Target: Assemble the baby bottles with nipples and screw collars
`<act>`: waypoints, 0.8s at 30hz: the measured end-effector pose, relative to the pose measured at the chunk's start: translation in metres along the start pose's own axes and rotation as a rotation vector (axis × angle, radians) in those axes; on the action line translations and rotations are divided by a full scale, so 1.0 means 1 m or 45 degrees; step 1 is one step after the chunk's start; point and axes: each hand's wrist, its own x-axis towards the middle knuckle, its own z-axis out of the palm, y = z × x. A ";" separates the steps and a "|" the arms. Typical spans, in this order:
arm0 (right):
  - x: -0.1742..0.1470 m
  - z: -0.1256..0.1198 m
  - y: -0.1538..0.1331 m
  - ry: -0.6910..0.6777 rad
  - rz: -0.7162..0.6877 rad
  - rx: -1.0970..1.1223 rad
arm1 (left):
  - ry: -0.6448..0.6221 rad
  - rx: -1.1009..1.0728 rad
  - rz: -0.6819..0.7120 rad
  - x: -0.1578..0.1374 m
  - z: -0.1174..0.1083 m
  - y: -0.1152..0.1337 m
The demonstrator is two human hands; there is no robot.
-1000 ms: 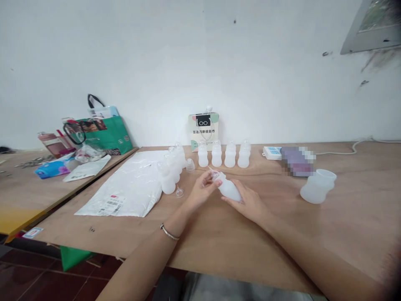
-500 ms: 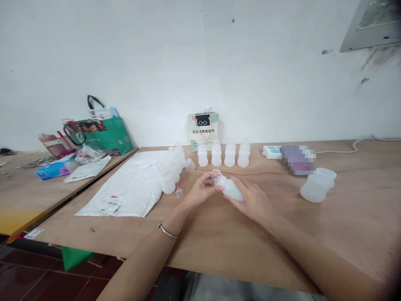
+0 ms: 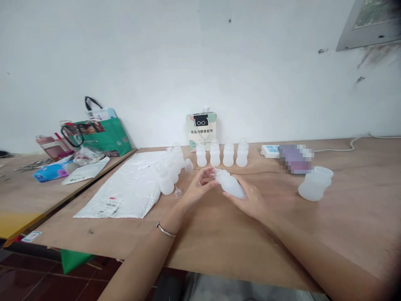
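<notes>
Right hand (image 3: 250, 200) has its grip clamped round a small white bottle (image 3: 231, 185), held tilted just above the desk (image 3: 219, 234), neck pointing left. Left hand (image 3: 197, 186) fingertips pinch at the bottle's neck end; can't tell what's between them. Row of four capped bottles (image 3: 222, 153) stands behind, more bottles (image 3: 167, 171) left on a white plastic bag (image 3: 128, 190). Wide open cup (image 3: 315, 184) well right.
</notes>
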 end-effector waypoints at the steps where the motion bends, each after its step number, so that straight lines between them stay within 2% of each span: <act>1: 0.000 0.000 0.000 0.021 0.002 -0.024 | 0.002 0.017 0.009 0.000 0.000 -0.001; 4: -0.001 0.001 -0.001 0.026 -0.030 -0.080 | 0.001 0.017 0.050 0.000 0.002 -0.002; 7: 0.000 -0.002 -0.003 -0.089 0.022 0.112 | -0.027 0.016 0.035 -0.001 0.003 0.002; 11: 0.002 -0.007 -0.006 -0.525 0.171 0.729 | -0.153 -0.040 0.017 -0.004 0.005 0.010; 12: 0.002 -0.007 -0.006 -0.589 0.199 0.810 | -0.153 -0.077 0.026 -0.004 0.006 0.011; 13: 0.002 -0.007 -0.006 -0.589 0.218 0.814 | -0.139 -0.109 0.033 -0.004 0.006 0.011; 17: 0.000 -0.002 -0.007 -0.232 0.169 0.406 | -0.034 -0.081 0.010 -0.003 0.007 0.007; 18: 0.000 -0.002 -0.008 -0.210 0.154 0.381 | -0.033 -0.058 -0.001 -0.003 0.007 0.006; 20: 0.000 -0.002 -0.009 -0.339 0.176 0.571 | -0.084 -0.058 -0.003 -0.003 0.005 0.005; 23: 0.000 -0.005 -0.012 -0.746 0.308 1.059 | -0.188 -0.148 0.022 -0.004 0.003 0.005; 24: 0.000 -0.005 -0.013 -0.809 0.343 1.133 | -0.201 -0.177 0.018 -0.004 0.003 0.004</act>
